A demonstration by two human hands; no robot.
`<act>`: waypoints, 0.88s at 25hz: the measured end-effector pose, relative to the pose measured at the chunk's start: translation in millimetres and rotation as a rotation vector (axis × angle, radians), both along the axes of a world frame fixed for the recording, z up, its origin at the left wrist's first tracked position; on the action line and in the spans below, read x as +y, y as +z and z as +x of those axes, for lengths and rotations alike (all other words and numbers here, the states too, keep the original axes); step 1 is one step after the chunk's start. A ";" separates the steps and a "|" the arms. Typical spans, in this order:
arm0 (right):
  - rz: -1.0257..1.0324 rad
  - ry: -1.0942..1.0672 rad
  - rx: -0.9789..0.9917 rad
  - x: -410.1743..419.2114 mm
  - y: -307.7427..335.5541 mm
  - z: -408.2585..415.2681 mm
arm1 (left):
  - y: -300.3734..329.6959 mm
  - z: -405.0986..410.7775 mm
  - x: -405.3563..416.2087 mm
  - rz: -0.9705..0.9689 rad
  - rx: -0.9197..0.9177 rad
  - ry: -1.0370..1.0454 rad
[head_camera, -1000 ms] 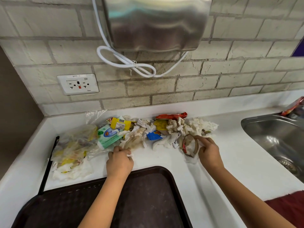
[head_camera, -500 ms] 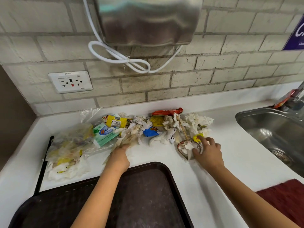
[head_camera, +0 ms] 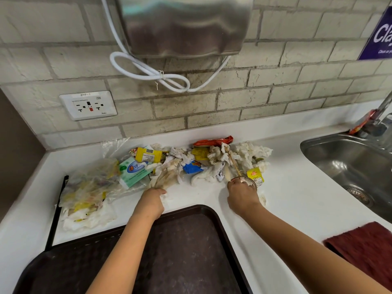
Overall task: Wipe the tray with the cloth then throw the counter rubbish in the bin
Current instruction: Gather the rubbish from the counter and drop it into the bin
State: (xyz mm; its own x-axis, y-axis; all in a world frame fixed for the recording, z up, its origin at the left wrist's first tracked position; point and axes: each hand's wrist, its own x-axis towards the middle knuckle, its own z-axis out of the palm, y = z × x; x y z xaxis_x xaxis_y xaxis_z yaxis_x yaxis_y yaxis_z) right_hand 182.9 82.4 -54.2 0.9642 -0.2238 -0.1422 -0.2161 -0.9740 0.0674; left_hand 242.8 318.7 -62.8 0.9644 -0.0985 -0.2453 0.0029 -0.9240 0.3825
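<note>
A dark brown tray lies at the counter's near edge. Behind it a heap of rubbish spreads along the wall: crumpled tissues, yellow, blue and red wrappers, a green-and-white packet and a clear plastic bag at the left. My left hand grips the end of a stained tissue. My right hand holds a small clear cup with a thin stick in it, beside a yellow sachet. The dark red cloth lies on the counter at the right.
A steel sink with a tap sits at the right. A steel hand dryer with a looped white cable hangs on the brick wall, next to a socket. A black strip lies along the left of the counter.
My right hand has closed round the small cup and drawn it nearer. My left hand has taken hold of the stained tissue. The view has shifted right.
</note>
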 end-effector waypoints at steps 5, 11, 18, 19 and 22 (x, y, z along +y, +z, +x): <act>0.123 -0.118 -0.037 -6.5 4.0 13.0 | 2.5 -0.3 3.7 -0.005 -0.013 0.007; 0.366 -0.130 -0.483 -29.3 38.8 -8.1 | 4.3 -4.4 12.1 0.008 -0.105 -0.034; 0.751 -0.106 -0.868 -46.1 63.3 -31.1 | 56.5 -3.9 7.1 -0.585 -0.334 0.203; 0.772 -0.104 -0.882 -45.2 63.9 -33.1 | 61.1 -2.0 7.2 -0.676 -0.338 0.228; 0.820 -0.111 -0.870 -43.2 58.1 -35.5 | 56.2 5.1 2.2 -0.658 -0.319 0.216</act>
